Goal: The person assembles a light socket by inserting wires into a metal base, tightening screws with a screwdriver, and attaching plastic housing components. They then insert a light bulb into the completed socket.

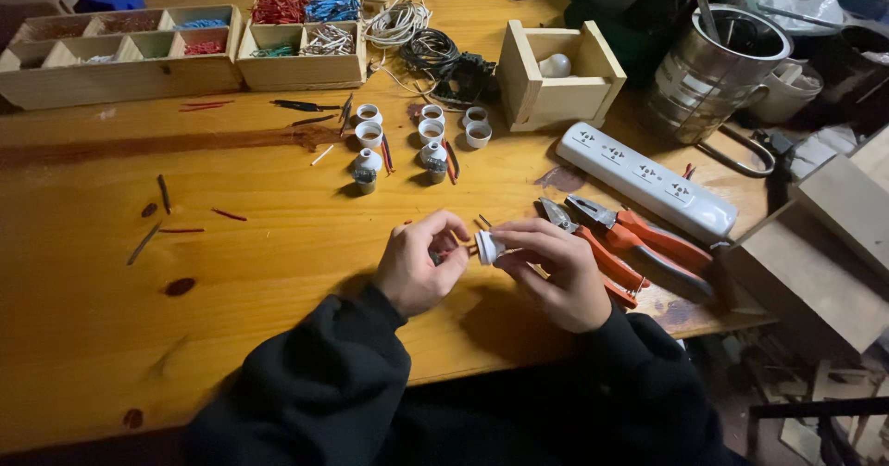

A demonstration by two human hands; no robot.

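While both hands meet, white lamp holder sits pinched — right hand.

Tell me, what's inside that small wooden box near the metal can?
A white light bulb lies inside the small wooden box. The box's front wall hides part of its floor, so anything lying there can't be seen.

glossy wooden table, white plastic socket

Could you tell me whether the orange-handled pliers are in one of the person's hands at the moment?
No, the pliers lie on the table beside the right hand, which holds a small white fitting.
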